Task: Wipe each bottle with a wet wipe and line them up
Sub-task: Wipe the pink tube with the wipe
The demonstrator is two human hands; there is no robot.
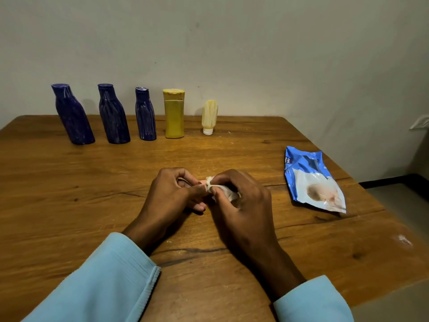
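Along the far edge of the wooden table (92,182) stands a row: three dark blue bottles (73,115) (113,115) (145,115), a yellow bottle (174,113) and a small cream tube (209,117) standing on its white cap. At the table's middle my left hand (171,194) grips a small pinkish object (202,181), mostly hidden by fingers. My right hand (241,201) holds a crumpled white wet wipe (226,190) pressed against that object's end. What the object is cannot be told.
A blue and white wet-wipe pack (313,180) lies flat at the right side of the table. A plain wall stands right behind the bottle row. The table's right edge drops to the floor (394,201).
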